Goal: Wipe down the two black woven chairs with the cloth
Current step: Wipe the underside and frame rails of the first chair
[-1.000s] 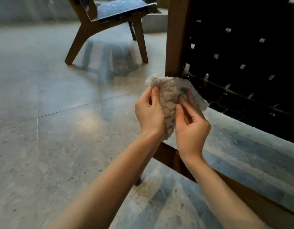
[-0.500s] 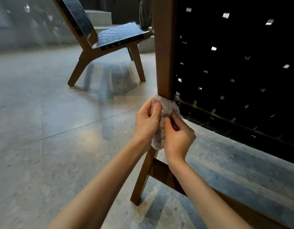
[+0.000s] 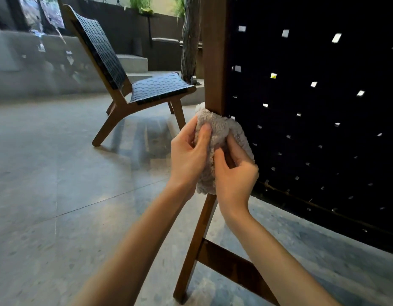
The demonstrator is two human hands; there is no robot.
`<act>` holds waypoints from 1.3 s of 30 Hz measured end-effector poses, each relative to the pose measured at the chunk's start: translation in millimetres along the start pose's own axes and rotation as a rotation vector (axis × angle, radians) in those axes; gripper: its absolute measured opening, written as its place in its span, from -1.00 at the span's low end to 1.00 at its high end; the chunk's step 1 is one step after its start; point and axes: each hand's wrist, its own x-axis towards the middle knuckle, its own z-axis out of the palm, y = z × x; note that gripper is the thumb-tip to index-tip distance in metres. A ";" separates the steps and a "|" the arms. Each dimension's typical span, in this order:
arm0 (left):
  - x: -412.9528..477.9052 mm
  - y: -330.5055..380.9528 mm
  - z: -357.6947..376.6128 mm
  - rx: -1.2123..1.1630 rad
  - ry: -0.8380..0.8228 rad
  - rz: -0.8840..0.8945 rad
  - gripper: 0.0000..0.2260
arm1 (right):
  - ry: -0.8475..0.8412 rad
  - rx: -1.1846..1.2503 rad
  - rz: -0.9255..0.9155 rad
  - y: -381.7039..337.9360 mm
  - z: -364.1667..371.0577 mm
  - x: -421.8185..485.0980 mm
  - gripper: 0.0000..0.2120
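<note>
Up come both hands: left hand [image 3: 189, 155] and right hand [image 3: 235, 173], each grip clamped on the cloth [image 3: 215, 131], now wrapped round the near chair's post [image 3: 213, 62]. Early days, I'd judge; the far chair [image 3: 158, 89] awaits its wipe.

Cloth: a fluffy beige cloth [image 3: 215, 138] is wrapped around the brown wooden frame post [image 3: 214, 54] of the near black woven chair [image 3: 312, 129].
Left hand [image 3: 189, 155]: curled on the cloth, thumb pressed on top.
Right hand [image 3: 235, 173]: cloth pinched from the right.
Background: a second black woven chair with wooden legs [image 3: 133, 85] is seen on the grey stone floor [image 3: 47, 184].
</note>
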 end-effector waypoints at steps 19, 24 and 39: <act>46.6 139.2 0.1 -0.113 0.010 0.227 -0.67 | 0.019 0.110 -0.372 -130.3 27.1 42.8 -0.65; 47.0 133.0 -0.4 -0.064 0.025 0.249 -0.65 | 0.042 0.060 -0.416 -122.4 27.3 42.8 -0.63; -5.2 -17.2 -2.4 0.064 0.014 -0.008 -0.77 | -0.042 0.052 -0.180 29.7 -15.2 12.1 -0.72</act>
